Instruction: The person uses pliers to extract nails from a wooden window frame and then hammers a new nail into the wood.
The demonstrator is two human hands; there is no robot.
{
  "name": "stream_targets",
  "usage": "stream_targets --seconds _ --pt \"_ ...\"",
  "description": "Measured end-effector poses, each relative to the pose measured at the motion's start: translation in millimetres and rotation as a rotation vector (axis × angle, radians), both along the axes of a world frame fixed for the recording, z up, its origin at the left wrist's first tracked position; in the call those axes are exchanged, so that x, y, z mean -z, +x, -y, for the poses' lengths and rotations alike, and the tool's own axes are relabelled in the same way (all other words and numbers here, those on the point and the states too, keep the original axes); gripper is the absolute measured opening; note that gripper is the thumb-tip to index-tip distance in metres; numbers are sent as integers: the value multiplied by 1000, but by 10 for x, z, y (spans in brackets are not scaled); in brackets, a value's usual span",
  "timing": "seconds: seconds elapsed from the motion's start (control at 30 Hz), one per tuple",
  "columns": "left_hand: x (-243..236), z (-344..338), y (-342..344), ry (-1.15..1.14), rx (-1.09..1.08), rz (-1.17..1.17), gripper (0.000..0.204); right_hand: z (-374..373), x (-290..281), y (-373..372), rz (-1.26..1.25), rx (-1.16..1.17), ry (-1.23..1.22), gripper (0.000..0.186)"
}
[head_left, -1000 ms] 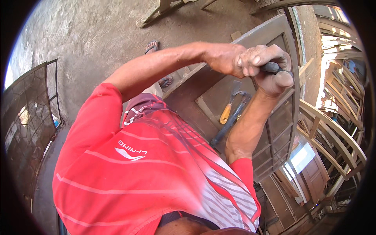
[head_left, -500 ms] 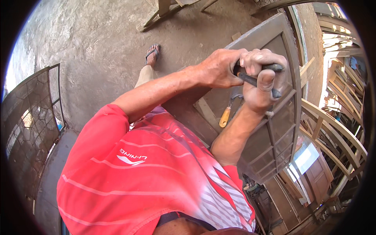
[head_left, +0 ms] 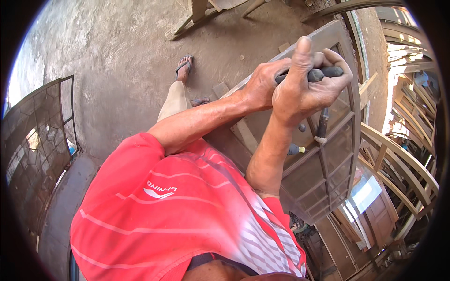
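My right hand (head_left: 311,89) is wrapped round the black handles of what look like pliers (head_left: 315,75), its thumb pointing up. The two rounded handle ends lie close together at its palm. Against it, my left hand (head_left: 266,83) is closed about the other end of the tool; the jaws and whatever the left fingers hold are hidden. Below both hands lies a brown door panel with a grid of bars (head_left: 344,114). On it, just under my right wrist, rest a dark tool handle with a pale ring (head_left: 322,125) and a grey and yellow handle (head_left: 295,149).
Curved wooden frames (head_left: 398,159) and stacked timber (head_left: 415,105) crowd the right side. A metal grille (head_left: 40,136) leans at the left. Wooden trestle legs (head_left: 190,21) stand at the far edge. My sandaled foot (head_left: 183,69) is on the concrete floor (head_left: 117,61).
My right hand has turned so its thumb points up, and the plier handles have come closer together. My right forearm has shifted left, baring the dark handle and hiding a yellow-handled tool.
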State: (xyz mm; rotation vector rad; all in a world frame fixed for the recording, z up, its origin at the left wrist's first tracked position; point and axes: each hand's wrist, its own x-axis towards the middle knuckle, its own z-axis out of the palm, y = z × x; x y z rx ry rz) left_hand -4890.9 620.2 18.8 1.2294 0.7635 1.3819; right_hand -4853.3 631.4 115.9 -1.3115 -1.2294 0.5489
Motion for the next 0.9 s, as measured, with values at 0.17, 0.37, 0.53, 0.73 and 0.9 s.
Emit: stream_targets --seconds 0.17,0.37,0.53,0.73,0.9 --pt "-11 -161 -102 50 55 -90 42 -112 -167 375 -49 -574 -172 26" --pt "16 -45 -59 -3 30 -150 37 122 -62 20 -49 -19 23 27" --pt "49 -157 -128 79 271 -92 32 -70 -27 687 -297 -828 -38 47" --pt "38 -235 7 97 23 -93 34 -187 -198 251 -142 -464 -103 49" --pt "-21 -222 -58 -73 194 17 44 -15 -65 8 32 -75 -6 47"
